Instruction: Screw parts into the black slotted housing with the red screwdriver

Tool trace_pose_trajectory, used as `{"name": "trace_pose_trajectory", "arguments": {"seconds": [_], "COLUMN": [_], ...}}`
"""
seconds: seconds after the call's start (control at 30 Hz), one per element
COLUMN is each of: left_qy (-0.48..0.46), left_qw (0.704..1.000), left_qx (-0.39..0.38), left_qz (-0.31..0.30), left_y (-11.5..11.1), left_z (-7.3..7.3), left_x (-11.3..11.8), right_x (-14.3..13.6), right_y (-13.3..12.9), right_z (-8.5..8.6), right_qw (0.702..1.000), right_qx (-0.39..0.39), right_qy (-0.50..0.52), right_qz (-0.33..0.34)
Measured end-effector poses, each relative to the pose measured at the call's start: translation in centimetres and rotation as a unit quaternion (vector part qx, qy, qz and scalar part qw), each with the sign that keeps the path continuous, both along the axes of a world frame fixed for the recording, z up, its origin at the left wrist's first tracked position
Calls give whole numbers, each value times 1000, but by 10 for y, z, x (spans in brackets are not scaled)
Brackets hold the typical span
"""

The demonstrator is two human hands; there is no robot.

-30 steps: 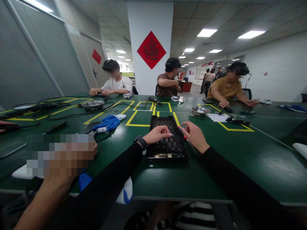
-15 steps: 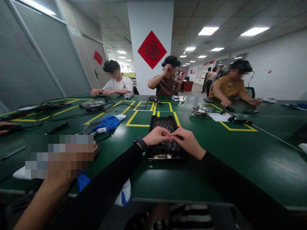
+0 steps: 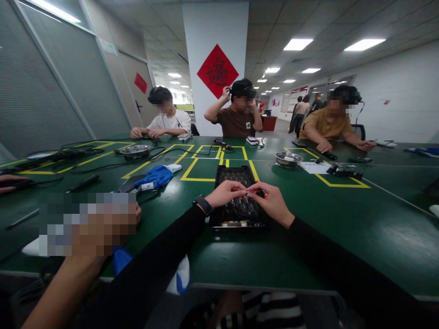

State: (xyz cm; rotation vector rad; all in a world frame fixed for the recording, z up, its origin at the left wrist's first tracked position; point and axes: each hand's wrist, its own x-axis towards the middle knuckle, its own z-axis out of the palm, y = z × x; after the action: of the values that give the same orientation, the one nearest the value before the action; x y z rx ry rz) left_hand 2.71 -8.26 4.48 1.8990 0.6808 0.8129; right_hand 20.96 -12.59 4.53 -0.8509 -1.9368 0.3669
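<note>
A black open case (image 3: 236,219) lies on the green table (image 3: 212,269), with many small shiny parts in its compartments and a brownish item along its near edge. Over the case, my left hand (image 3: 226,193) comes in from the left, thumb and index finger pinched together. Its fingertips meet those of my right hand (image 3: 272,201), which is pinched too. Whatever sits between the fingertips is too small to make out. A small red spot shows beside my right thumb and fingers. On my left wrist is a black watch (image 3: 203,204).
A person's forearm (image 3: 80,269) reaches in from the left. Blue and white gloves (image 3: 157,177), a metal bowl (image 3: 135,151) and cables lie left. Another metal bowl (image 3: 288,158) and black parts (image 3: 345,172) sit right. Three people sit opposite.
My hands remain pinched together over the case, with a slight shift in the fingers. The person opposite in the middle has raised both hands to the headset. The view has shifted slightly.
</note>
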Motion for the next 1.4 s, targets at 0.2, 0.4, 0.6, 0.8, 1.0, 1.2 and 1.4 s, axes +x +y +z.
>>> {"name": "trace_pose_trajectory", "arguments": {"seconds": [0.2, 0.4, 0.6, 0.8, 1.0, 1.2, 1.4], "left_qy": [-2, -5, -23, -23, -21, -15, -20], "left_qw": [1000, 998, 998, 998, 999, 1000, 998], "left_qx": [-1, -57, -51, -47, -23, 16, 35], "left_qz": [1, -23, -25, -29, -28, 15, 41], "left_y": [0, 1, 0, 1, 2, 3, 4], "left_z": [-1, -3, 0, -1, -3, -1, -1], "left_x": [0, 0, 1, 2, 1, 1, 1], "right_x": [0, 1, 2, 5, 6, 13, 21], "right_y": [0, 0, 2, 3, 4, 11, 9], "right_z": [-2, -3, -2, -1, 1, 4, 11], "right_qw": [1000, 999, 998, 998, 997, 989, 943], "right_qx": [6, 37, 48, 42, 38, -32, -152], "right_qy": [8, -19, -27, -41, -73, -131, -236], "right_qz": [-15, -29, -32, -10, 9, 66, 181]}}
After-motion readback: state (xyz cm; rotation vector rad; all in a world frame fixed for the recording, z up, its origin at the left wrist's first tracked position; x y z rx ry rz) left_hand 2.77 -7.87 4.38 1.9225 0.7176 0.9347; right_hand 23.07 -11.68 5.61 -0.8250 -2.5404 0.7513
